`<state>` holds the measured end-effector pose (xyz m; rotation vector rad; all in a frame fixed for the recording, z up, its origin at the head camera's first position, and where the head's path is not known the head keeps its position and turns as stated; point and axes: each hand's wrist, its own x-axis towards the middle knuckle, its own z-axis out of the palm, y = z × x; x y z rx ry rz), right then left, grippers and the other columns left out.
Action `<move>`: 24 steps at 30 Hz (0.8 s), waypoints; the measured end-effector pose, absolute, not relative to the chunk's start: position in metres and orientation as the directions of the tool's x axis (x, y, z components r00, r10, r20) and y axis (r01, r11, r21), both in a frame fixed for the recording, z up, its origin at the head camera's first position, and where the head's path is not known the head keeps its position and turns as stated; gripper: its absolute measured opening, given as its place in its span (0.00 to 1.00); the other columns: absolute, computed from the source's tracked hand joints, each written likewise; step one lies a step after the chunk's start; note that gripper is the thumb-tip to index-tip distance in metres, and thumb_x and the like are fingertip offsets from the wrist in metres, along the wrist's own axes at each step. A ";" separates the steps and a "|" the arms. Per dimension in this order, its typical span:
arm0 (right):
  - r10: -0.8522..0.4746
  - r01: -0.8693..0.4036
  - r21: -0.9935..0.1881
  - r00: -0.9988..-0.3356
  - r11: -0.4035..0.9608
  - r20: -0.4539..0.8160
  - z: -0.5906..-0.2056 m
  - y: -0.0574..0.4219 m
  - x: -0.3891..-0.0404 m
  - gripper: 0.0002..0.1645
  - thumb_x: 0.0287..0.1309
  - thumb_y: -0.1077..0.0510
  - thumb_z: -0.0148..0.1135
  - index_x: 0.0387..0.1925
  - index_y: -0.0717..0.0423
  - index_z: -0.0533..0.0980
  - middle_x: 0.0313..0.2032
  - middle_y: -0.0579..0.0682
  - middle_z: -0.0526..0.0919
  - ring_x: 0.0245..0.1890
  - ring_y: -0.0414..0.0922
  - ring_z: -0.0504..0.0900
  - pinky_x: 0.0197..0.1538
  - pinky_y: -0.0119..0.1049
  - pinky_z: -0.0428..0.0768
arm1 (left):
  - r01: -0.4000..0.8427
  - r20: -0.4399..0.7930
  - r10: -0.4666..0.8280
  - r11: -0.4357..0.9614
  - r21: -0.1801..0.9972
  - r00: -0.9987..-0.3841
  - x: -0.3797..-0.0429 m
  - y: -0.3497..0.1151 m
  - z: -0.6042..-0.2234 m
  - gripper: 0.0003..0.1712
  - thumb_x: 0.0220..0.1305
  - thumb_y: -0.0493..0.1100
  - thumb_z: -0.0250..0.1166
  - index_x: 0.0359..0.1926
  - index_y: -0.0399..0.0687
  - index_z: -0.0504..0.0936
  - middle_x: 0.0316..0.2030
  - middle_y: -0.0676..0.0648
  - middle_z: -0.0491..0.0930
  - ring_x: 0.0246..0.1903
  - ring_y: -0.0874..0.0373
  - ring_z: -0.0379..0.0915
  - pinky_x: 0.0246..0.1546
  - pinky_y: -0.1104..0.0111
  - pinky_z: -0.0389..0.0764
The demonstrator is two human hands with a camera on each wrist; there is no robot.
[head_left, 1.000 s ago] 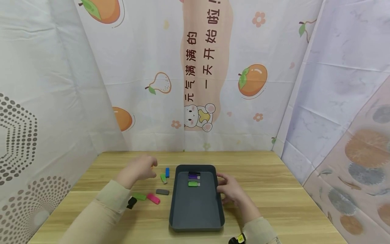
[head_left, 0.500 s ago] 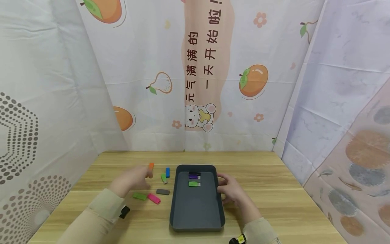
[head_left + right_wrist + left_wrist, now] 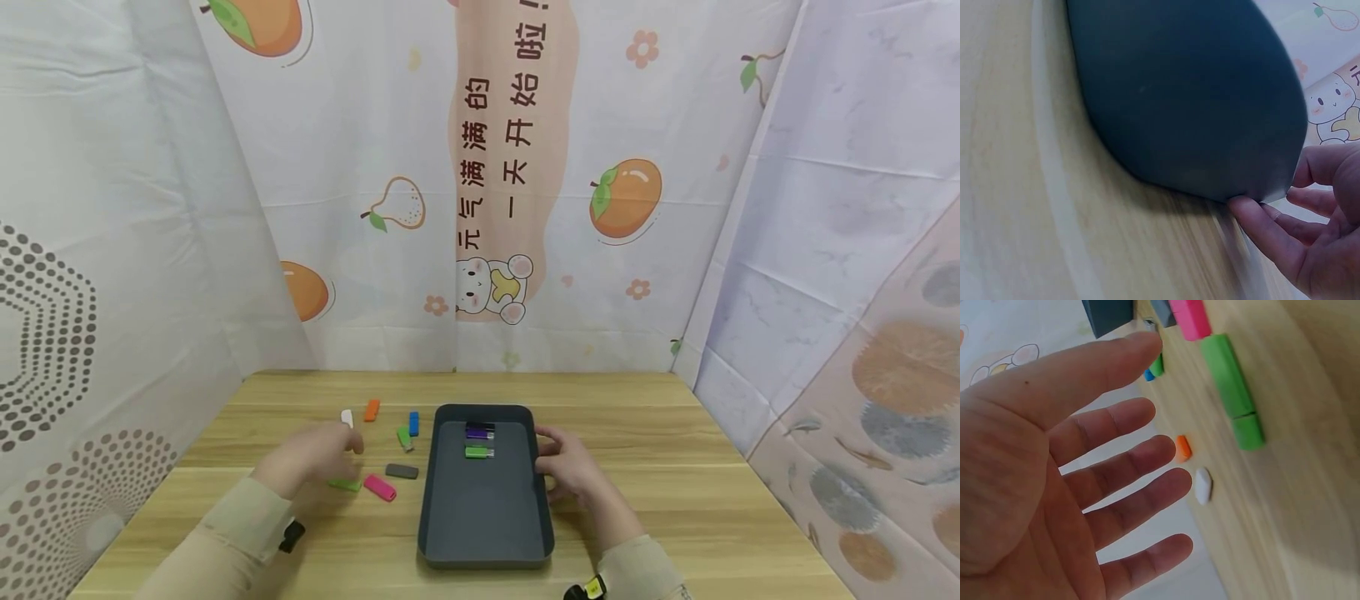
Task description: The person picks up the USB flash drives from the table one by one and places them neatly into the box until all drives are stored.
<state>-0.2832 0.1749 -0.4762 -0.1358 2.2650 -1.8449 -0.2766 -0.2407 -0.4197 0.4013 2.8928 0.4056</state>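
Fingers (image 3: 1147, 456) of the left hand (image 3: 309, 458) are hanging apart and nearly straight, holding nothing, near a green stick (image 3: 345, 485) and a pink stick (image 3: 380, 487) in the left half of the bench (image 3: 622, 450). Toward the bench's far left corner a white stick (image 3: 347, 418) and an orange stick (image 3: 372, 410) are lying, while a blue stick (image 3: 414, 424), another green stick (image 3: 405, 439) and a grey stick (image 3: 402, 472) are sitting closer to the tray's (image 3: 486, 521) left edge. Mid-bench, I'm seeing the right hand's (image 3: 567, 465) bent fingers and thumb gripping the tray's right edge; inside, a purple stick (image 3: 479, 434) and a third green stick (image 3: 476, 452) are lying toward its far edge.
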 end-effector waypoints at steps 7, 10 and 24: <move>-0.205 0.065 -0.976 -0.973 0.208 -0.109 -0.477 0.175 -0.284 0.44 0.56 0.73 0.61 0.75 0.62 0.61 0.56 0.69 0.76 0.45 0.58 0.83 0.29 0.55 0.85 | 0.290 -0.126 0.347 0.897 0.334 -0.929 -0.275 -0.249 -0.431 0.22 0.48 0.36 0.79 0.47 0.43 0.86 0.48 0.46 0.84 0.52 0.42 0.78 0.53 0.43 0.76; -0.206 0.063 -0.976 -0.973 0.208 -0.107 -0.477 0.175 -0.284 0.44 0.56 0.73 0.60 0.75 0.62 0.61 0.56 0.69 0.75 0.46 0.58 0.82 0.29 0.55 0.85 | 0.274 -0.151 0.348 0.888 0.369 -0.925 -0.273 -0.252 -0.434 0.26 0.44 0.34 0.78 0.49 0.44 0.85 0.52 0.43 0.82 0.54 0.40 0.76 0.54 0.40 0.75; -0.197 0.065 -0.973 -0.974 0.220 -0.110 -0.476 0.174 -0.282 0.44 0.57 0.72 0.60 0.75 0.61 0.61 0.56 0.69 0.76 0.45 0.58 0.83 0.29 0.54 0.85 | 0.259 -0.161 0.347 0.877 0.406 -0.924 -0.266 -0.260 -0.446 0.30 0.45 0.37 0.79 0.53 0.50 0.85 0.55 0.46 0.78 0.51 0.46 0.76 0.54 0.44 0.76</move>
